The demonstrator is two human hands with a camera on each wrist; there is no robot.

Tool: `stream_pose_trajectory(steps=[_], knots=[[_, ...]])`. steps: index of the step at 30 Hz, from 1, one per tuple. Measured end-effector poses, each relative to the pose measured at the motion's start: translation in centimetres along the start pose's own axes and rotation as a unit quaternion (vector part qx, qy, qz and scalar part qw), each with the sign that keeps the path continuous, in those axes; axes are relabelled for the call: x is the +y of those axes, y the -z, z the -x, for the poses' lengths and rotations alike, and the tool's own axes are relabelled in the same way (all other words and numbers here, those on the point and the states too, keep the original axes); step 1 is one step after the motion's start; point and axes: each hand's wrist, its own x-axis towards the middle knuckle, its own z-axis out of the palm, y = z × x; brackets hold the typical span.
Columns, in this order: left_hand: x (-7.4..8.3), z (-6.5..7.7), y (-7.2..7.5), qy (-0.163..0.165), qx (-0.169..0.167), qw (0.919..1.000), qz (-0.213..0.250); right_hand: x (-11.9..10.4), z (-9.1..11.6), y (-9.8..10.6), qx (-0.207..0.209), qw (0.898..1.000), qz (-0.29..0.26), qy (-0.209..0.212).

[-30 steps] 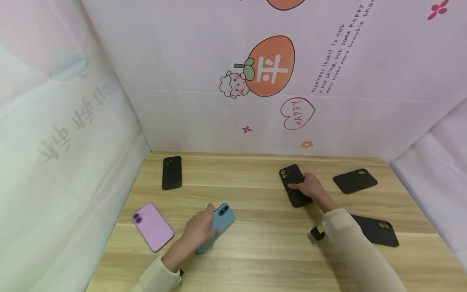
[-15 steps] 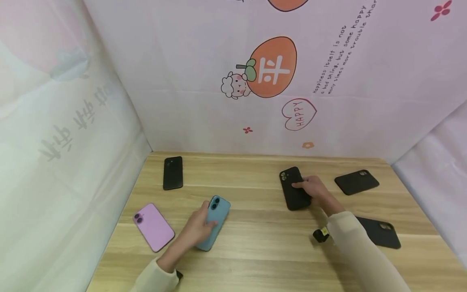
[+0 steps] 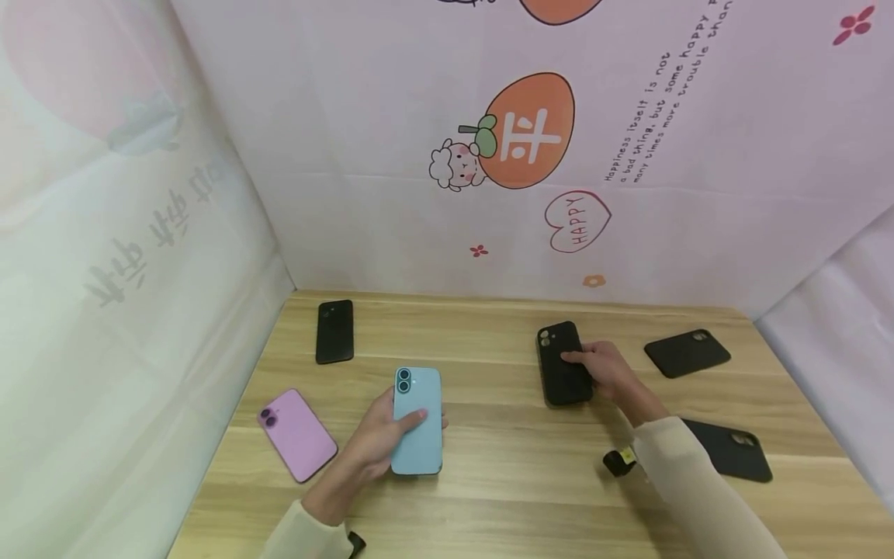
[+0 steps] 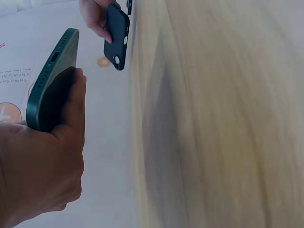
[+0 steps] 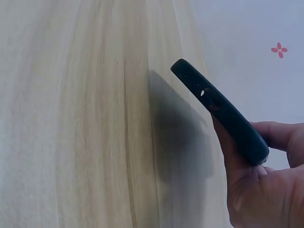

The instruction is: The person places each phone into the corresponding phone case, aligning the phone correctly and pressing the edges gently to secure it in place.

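Observation:
In the head view my left hand [image 3: 380,435] grips a light blue phone [image 3: 417,450], thumb across its back and fingers underneath. Twin camera lenses sit at the phone's upper left. The left wrist view shows that phone [image 4: 52,78] edge-on, raised off the table. My right hand [image 3: 606,369] holds a black phone case [image 3: 564,373] with two camera holes, thumb on its back. From the right wrist, this case [image 5: 221,114] appears edge-on above its shadow, clear of the wood. Whether a phone is inside it cannot be told.
On the wooden table [image 3: 489,497], a pink phone [image 3: 299,436] and a black phone [image 3: 335,332] lie to the left. Two black cases, one farther back [image 3: 687,353] and one partly under the right sleeve [image 3: 733,450], lie at the right. Printed cloth walls [image 3: 377,233] surround the table.
The blue phone has been lifted and turned from a slant to nearly upright in the left hand. In the right hand, the black case has shifted slightly toward me and straightened a little.

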Motion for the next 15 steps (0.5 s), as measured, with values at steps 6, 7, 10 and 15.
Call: stream_pose_trajectory(steps=[6,7,10,15], knots=[[-0.2,-0.2,-0.7,-0.003,-0.005,0.9996,0.026,-0.8,0.9,-0.5,-0.008,1.000,-0.030,0.002],[-0.2,-0.2,-0.8,-0.003,-0.005,0.9996,0.027,-1.0,1.1,-0.6,-0.013,0.999,-0.032,0.005],[-0.2,-0.3,-1.1,-0.001,-0.005,0.9995,0.030,-1.8,1.8,-1.3,-0.025,0.999,-0.043,0.012],[-0.2,-0.5,-1.6,0.008,-0.002,0.9995,0.032,-3.2,3.0,-2.6,-0.052,0.997,-0.052,0.028]])
